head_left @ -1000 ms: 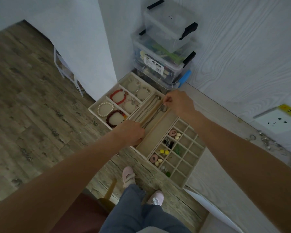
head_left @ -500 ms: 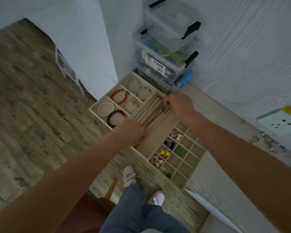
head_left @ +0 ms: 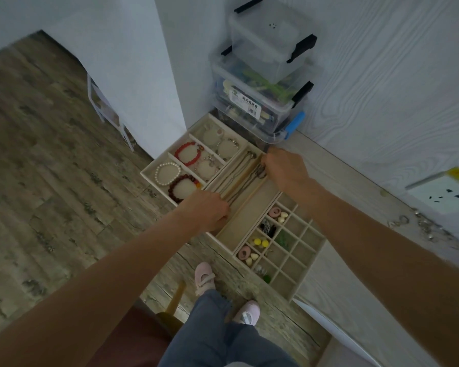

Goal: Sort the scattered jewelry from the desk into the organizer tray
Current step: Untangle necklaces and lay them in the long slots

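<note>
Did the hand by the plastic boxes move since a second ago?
No. The right hand stays at the far end of the necklace slot in the organizer tray, just below the stacked clear boxes.

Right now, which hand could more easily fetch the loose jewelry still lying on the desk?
The right hand, likely: the scattered rings lie along the desk's right side, whereas the left hand is at the organizer tray's near-left edge.

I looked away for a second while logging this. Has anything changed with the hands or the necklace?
Hardly anything. The right hand and left hand still hold the two ends of the thin metal necklace chain along the beige organizer tray's long slot. The bracelets and beads lie unchanged.
</note>
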`<state>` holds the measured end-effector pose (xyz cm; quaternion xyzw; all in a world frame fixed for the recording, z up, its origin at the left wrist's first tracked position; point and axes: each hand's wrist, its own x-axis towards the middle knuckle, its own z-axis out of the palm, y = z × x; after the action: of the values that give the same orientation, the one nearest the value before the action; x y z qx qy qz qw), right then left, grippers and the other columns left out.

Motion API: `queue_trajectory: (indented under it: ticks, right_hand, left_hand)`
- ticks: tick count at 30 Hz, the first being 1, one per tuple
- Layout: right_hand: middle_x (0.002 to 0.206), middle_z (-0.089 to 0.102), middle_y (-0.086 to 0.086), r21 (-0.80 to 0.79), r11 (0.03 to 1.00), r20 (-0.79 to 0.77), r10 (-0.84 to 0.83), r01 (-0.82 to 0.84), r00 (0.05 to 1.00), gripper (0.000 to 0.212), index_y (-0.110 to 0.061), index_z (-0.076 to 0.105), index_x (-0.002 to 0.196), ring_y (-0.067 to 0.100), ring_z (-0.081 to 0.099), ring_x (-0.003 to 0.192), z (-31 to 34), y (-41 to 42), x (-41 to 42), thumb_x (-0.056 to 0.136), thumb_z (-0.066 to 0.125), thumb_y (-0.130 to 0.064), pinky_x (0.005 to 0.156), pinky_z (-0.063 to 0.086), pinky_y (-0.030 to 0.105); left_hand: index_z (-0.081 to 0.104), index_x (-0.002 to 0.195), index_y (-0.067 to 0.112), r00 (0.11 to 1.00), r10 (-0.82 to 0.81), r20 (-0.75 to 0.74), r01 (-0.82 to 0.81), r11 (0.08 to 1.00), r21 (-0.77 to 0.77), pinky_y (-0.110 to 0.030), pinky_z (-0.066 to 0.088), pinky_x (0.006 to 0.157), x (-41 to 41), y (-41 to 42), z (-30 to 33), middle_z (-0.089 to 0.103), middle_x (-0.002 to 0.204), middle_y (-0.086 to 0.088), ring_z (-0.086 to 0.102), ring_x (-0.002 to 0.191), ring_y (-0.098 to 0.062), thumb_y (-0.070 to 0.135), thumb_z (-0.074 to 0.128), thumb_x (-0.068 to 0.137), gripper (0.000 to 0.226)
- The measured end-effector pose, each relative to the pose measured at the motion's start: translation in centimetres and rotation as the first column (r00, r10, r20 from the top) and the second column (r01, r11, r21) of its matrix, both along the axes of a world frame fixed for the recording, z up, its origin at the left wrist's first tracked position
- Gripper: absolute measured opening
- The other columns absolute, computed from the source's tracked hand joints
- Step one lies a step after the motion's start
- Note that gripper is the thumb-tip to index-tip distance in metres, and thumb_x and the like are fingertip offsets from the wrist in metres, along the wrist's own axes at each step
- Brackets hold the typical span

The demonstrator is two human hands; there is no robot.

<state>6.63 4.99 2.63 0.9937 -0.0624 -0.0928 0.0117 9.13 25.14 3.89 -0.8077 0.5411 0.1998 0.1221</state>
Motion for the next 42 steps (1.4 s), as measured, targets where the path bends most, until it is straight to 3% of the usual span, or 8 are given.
queue_trajectory:
  ticks: [7, 14, 22, 30, 37, 42]
  right_hand:
    - [0.103, 0.061, 0.014, 0.029, 0.999, -0.125, -0.029, 0.033, 0.992, 0.019, 0.000, 0.061, 0.099, 0.026, 0.060, 0.091, 0.3, 0.4, -0.3, 0.092, 0.043, 0.000, 0.064, 0.040, 0.031]
    - [0.111, 0.059, 0.015, 0.043, 0.995, -0.101, -0.085, 0.090, 0.991, 0.021, 0.001, 0.057, 0.107, 0.029, 0.059, 0.099, 0.1, 0.6, -0.9, 0.092, 0.043, 0.000, 0.066, 0.039, 0.032]
    - [0.115, 0.058, 0.013, 0.103, 0.994, -0.135, -0.007, 0.021, 0.991, 0.023, -0.003, 0.056, 0.110, 0.025, 0.057, 0.103, -1.2, 1.9, -1.7, 0.092, 0.043, -0.003, 0.067, 0.037, 0.030]
    - [0.114, 0.057, 0.014, 0.046, 0.999, -0.135, -0.020, 0.027, 0.991, 0.021, -0.001, 0.056, 0.108, 0.026, 0.056, 0.103, -0.3, 2.4, -1.8, 0.093, 0.042, -0.001, 0.067, 0.038, 0.031]
    - [0.113, 0.057, 0.011, 0.072, 0.997, -0.144, 0.016, -0.006, 0.989, 0.021, -0.002, 0.059, 0.106, 0.023, 0.058, 0.100, -0.3, 2.9, -1.6, 0.093, 0.043, -0.002, 0.067, 0.039, 0.029]
    - [0.116, 0.053, 0.012, 0.077, 0.996, -0.131, 0.054, -0.044, 0.990, 0.022, -0.004, 0.060, 0.106, 0.023, 0.054, 0.103, -0.4, 3.0, -1.7, 0.091, 0.043, 0.000, 0.067, 0.034, 0.028]
  left_hand:
    - [0.058, 0.095, 0.018, 1.000, -0.018, 0.006, 0.018, 0.998, 0.056, -0.030, 0.045, 0.065, 0.0, 0.3, 0.0, 0.060, 0.089, -0.002, 0.059, 0.083, -0.020, 0.020, 0.035, 0.098, 0.024]
    - [0.062, 0.104, 0.021, 0.992, 0.077, -0.096, -0.084, 0.993, -0.078, -0.032, 0.053, 0.070, -0.2, 2.3, -0.5, 0.067, 0.089, 0.000, 0.062, 0.079, -0.018, 0.027, 0.038, 0.097, 0.026]
    - [0.052, 0.129, 0.031, 0.990, 0.109, -0.084, -0.113, 0.993, -0.042, -0.033, 0.051, 0.081, -1.1, 3.8, -0.7, 0.066, 0.113, 0.000, 0.063, 0.100, -0.019, 0.023, 0.037, 0.098, 0.035]
    - [0.059, 0.121, 0.029, 0.987, 0.139, -0.074, -0.148, 0.981, -0.124, -0.033, 0.052, 0.079, -1.8, 4.2, -0.4, 0.068, 0.107, 0.002, 0.063, 0.095, -0.018, 0.024, 0.037, 0.097, 0.033]
    - [0.059, 0.125, 0.030, 0.988, 0.122, -0.090, -0.133, 0.983, -0.125, -0.036, 0.051, 0.087, -2.0, 4.3, -1.2, 0.054, 0.131, 0.008, 0.058, 0.111, -0.017, 0.023, 0.038, 0.097, 0.036]
    - [0.059, 0.125, 0.026, 0.986, 0.141, -0.093, -0.149, 0.984, -0.093, -0.038, 0.052, 0.085, -2.0, 4.3, -1.3, 0.050, 0.133, 0.007, 0.059, 0.109, -0.018, 0.020, 0.038, 0.096, 0.037]
